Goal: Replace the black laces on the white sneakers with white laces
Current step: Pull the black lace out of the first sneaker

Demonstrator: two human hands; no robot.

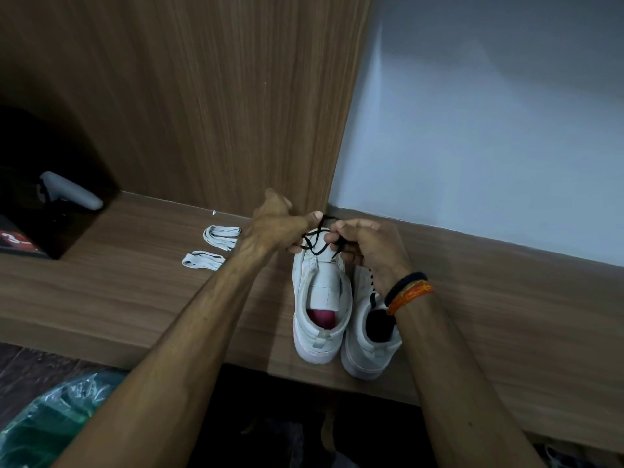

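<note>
Single wide-angle view from the person's head, looking forward and down, close over the wooden table (135, 298), both forearms reaching away from it, wall panel straight ahead

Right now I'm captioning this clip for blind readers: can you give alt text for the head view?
Both hands, left hand and right hand, pinch the black lace on the left white sneaker on a wooden shelf. The second sneaker stands beside it; two white lace bundles lie to the left.

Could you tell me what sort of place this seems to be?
Probably a room at home: a wood-grain shelf built against a matching panel and a plain wall, with sneakers on it.
</note>
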